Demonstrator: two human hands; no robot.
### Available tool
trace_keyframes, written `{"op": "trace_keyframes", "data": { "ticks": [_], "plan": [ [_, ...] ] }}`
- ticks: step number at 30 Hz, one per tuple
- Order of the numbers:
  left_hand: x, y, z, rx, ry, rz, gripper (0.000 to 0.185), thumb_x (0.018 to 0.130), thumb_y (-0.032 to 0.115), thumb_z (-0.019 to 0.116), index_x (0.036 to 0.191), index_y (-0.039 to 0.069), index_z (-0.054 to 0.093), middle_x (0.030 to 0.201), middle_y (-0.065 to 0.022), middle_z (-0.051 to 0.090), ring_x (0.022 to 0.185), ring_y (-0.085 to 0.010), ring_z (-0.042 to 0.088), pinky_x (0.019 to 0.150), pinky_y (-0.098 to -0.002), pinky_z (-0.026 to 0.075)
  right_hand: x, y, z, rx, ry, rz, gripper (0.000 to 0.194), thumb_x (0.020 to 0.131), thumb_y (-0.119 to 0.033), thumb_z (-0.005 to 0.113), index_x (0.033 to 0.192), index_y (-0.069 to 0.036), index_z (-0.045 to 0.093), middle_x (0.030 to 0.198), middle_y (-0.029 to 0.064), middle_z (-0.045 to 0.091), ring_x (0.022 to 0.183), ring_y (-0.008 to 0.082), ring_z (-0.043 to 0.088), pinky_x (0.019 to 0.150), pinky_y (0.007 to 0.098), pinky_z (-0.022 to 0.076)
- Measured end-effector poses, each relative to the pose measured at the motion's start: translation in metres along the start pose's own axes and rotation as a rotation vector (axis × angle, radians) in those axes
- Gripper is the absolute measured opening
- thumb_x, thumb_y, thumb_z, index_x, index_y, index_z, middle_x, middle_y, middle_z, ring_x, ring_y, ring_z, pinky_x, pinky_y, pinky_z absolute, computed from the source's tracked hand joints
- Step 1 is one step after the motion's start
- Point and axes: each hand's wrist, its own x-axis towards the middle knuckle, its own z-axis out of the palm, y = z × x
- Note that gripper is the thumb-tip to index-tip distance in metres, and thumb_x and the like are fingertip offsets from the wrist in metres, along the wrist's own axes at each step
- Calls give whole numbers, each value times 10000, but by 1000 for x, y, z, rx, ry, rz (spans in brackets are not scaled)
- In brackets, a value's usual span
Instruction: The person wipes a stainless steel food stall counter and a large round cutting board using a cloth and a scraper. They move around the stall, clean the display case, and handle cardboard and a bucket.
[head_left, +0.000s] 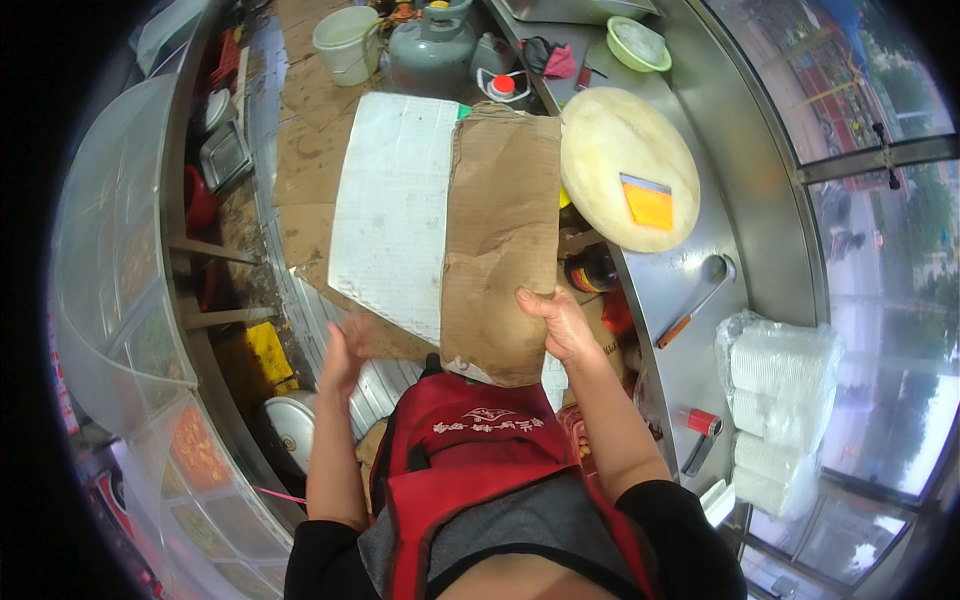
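Observation:
A large sheet of corrugated cardboard is held up before my red apron (487, 427). Its left panel is white (394, 217), its right panel plain brown (502, 225), with a worn crease between them. My right hand (559, 322) grips the brown panel's lower right edge, thumb on the near face. Off the sheet's lower left corner, my left hand (346, 352) is raised with fingers apart and blurred, holding nothing. More stained cardboard (311, 150) covers the floor behind the sheet.
Along the right runs a steel counter (660, 281) with a round cutting board (622, 150), an orange scraper (649, 206), a ladle (697, 304) and bagged white containers (780, 405). A gas cylinder (431, 56) and white bucket (346, 49) stand ahead. Shelving (217, 255) lines the left.

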Motion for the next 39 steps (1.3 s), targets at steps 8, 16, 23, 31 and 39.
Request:
{"op": "trace_keyframes", "data": {
  "ticks": [8,16,23,31,39],
  "plan": [
    [22,-58,110,-374,-157,-129,585,851,258,724,1308,-36,508,1240,-146,616,1151,-309,578,1022,-455,431,26,28,-26,81,32,38,400,834,-112,717,1175,53,589,1093,122,666,964,201,635,860,342,508],
    [88,-22,171,26,217,78,377,864,72,670,1197,-79,582,1156,-146,650,1044,-252,632,960,-361,487,97,-40,-137,-217,222,99,332,882,-210,680,1125,-7,581,931,54,634,823,155,632,675,272,526],
    [198,-4,206,86,342,138,330,868,71,689,1147,-87,610,1131,-150,663,1027,-240,644,940,-348,496,166,-128,-317,-683,1211,-63,1073,669,-423,853,1436,55,274,1437,253,326,1289,371,418,1052,433,397],
    [254,-14,250,66,368,97,271,862,53,697,1091,-77,636,1059,-128,680,960,-222,661,889,-331,517,225,-166,-298,-882,1136,-48,1172,604,-363,890,1475,-4,193,1484,213,254,1342,377,333,1075,459,384],
    [299,-12,254,123,305,141,392,870,46,683,1212,-83,542,1167,-135,623,1019,-249,625,922,-360,498,234,-162,-270,-693,1202,15,1143,581,-284,908,1453,-11,221,1493,200,230,1358,379,295,1077,462,377]
  ]
}}
